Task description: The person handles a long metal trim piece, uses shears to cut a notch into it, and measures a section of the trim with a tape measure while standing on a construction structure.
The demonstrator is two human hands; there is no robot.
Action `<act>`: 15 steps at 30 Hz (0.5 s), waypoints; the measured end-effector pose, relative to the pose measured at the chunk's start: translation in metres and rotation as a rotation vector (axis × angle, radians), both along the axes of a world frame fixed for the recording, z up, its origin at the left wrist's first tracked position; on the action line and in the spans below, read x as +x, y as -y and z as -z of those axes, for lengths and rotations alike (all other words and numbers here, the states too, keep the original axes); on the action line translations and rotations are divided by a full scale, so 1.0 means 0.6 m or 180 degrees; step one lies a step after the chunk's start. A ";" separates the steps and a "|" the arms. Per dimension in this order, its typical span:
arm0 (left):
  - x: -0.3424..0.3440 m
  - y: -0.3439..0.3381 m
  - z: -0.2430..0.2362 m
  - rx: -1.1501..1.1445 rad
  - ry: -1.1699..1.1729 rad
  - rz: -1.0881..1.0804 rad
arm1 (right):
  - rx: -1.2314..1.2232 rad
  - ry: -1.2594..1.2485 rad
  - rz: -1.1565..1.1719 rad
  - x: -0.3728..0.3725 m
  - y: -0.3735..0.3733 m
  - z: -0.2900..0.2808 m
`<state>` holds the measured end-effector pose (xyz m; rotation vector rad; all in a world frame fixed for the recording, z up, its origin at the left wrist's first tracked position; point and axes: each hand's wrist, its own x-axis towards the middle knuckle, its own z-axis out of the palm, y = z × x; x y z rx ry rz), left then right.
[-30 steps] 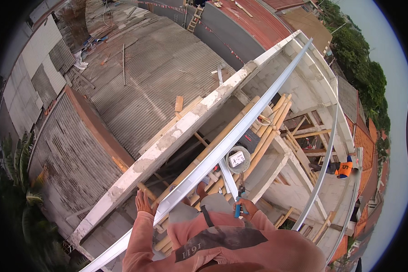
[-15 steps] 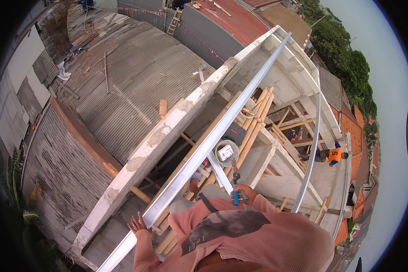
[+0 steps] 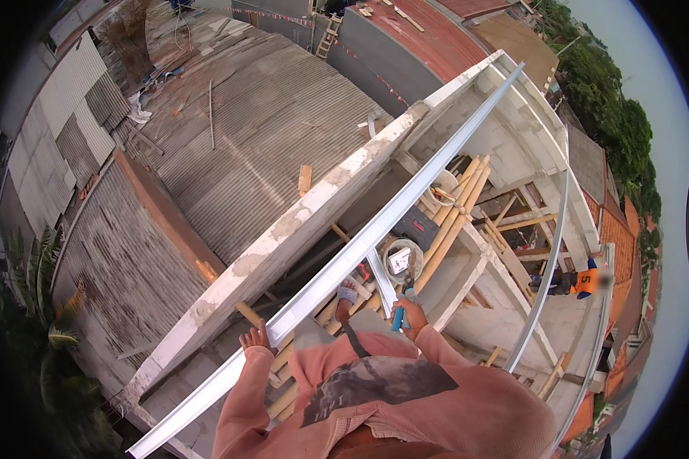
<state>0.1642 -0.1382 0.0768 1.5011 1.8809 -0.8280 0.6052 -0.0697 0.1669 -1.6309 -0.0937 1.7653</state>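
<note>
One blue-handled tool (image 3: 397, 319), tip indistinct, right fingers (image 3: 411, 312) clamped around it; left fingers (image 3: 253, 337) apart beside metal beam (image 3: 358, 247)

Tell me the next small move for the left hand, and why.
Probably settle the left hand firmly on the long metal beam. It is right at the beam's edge, the right hand is taken up by a blue-handled tool, and the beam runs well past the left hand both ways, so a firm hold might steady it.
</note>
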 end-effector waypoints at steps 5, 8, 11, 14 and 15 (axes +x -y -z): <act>0.158 -0.130 -0.045 0.0413 0.0500 0.0315 | 0.0174 -0.0156 0.0340 -0.056 -0.022 0.052; 0.251 -0.196 -0.073 0.0672 0.0874 0.0316 | -0.0022 -0.0773 0.0809 -0.103 -0.041 0.063; 0.350 -0.243 -0.138 0.0752 0.1171 0.0261 | -0.0151 -0.1284 0.1691 -0.106 -0.052 0.089; 0.397 -0.256 -0.149 0.0836 0.1238 0.0219 | 0.0147 -0.1432 0.2046 -0.075 -0.056 0.113; 0.399 -0.260 -0.158 0.0816 0.1241 0.0215 | 0.0304 -0.1424 0.1807 -0.069 -0.060 0.102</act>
